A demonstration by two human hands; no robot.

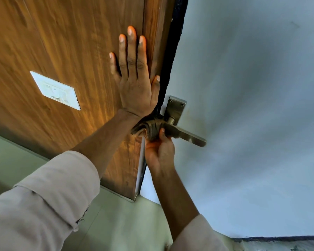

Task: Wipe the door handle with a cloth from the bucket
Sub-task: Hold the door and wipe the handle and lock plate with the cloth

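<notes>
A brass lever door handle (pixel 190 135) on a screwed backplate (pixel 176 107) sticks out from the pale blue door (pixel 252 105). My right hand (pixel 158 151) grips a bunched brownish cloth (pixel 151 130) against the inner end of the lever, close to the door's edge. My left hand (pixel 134 73) lies flat, fingers spread, on the brown wooden panel (pixel 62 42) beside the door and holds nothing. The bucket is out of view.
A white switch plate (pixel 55 90) is set in the wooden panel at the left. The door's dark edge (pixel 170 60) runs between panel and door. Pale green floor (pixel 116 223) lies below. Both my arms wear light sleeves.
</notes>
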